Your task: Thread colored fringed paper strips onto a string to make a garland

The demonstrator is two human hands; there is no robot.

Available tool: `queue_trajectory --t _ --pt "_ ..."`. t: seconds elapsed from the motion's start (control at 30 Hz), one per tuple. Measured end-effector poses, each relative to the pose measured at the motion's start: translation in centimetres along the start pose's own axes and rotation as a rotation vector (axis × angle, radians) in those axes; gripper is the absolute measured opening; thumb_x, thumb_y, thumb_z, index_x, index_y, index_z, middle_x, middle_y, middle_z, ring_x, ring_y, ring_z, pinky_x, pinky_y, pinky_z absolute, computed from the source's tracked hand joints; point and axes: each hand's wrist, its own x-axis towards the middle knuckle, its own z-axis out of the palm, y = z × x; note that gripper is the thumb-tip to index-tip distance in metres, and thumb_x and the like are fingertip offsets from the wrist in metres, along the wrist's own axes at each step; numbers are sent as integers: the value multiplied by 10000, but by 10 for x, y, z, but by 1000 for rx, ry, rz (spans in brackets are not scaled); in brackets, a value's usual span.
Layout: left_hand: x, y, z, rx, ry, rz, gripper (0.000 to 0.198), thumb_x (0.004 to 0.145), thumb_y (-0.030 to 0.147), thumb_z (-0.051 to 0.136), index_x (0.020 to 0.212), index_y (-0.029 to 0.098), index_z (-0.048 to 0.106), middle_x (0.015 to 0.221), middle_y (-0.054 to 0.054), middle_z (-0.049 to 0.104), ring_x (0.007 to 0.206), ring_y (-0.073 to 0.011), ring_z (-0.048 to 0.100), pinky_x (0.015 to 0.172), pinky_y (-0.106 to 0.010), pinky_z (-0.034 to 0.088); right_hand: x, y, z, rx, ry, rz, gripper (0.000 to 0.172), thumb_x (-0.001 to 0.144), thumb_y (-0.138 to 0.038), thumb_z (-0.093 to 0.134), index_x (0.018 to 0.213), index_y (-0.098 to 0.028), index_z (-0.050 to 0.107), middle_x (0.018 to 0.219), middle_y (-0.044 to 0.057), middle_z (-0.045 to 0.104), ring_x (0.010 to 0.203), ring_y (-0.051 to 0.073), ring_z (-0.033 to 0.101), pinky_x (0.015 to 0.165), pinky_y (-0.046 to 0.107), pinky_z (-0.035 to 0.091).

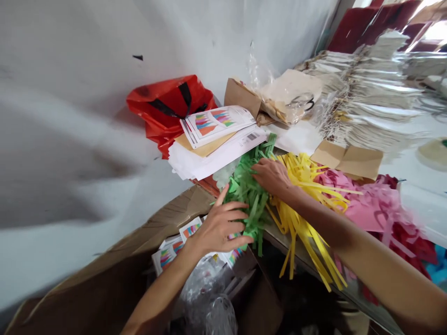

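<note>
A heap of green tissue-paper tassels (256, 200) hangs over the table edge between my two hands. My left hand (221, 225) lies against its left side with the fingers spread apart. From the right, my right hand (272, 174) reaches into the upper part of the green strips, its fingers bent round some of them; the fingertips are partly hidden. Yellow tassels (303, 186) lie under my right wrist and forearm, their strips drooping over the edge. Further right is a pile of pink tassels (373, 204), with dark red ones (412, 246) beside it.
Printed sheets (223, 122) and white papers are stacked behind the green heap. A red plastic bag (167, 107) leans at the wall. Below, a cardboard box (115, 260) holds printed cards (171, 251) and clear plastic (206, 279). Tall bundles of white strands (377, 97) stand back right.
</note>
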Motion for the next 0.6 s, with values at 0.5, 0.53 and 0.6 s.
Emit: queue_trajectory --t 0.5,0.53,0.6 --pt "6 -12 -13 -114 443 -425 308 1032 293 585 770 222 732 922 -31 773 901 -180 706 930 -391 561 -1 12 20 138 228 6 187 995 -265 628 978 -247 814 1040 51 779 948 218 687 893 357 395" --pt "12 -13 -11 -97 472 -481 305 1038 316 581 787 221 725 927 -31 771 911 -180 707 912 -375 559 -1 13 19 168 244 10 183 988 -266 634 965 -244 814 1028 52 781 933 220 690 892 359 404" --pt "21 -18 -6 -85 519 -582 254 1046 380 575 907 225 720 1013 -41 773 968 -187 712 915 -362 562 -1 14 16 238 275 17 177 971 -258 642 944 -240 815 1011 51 785 913 221 695 888 361 424"
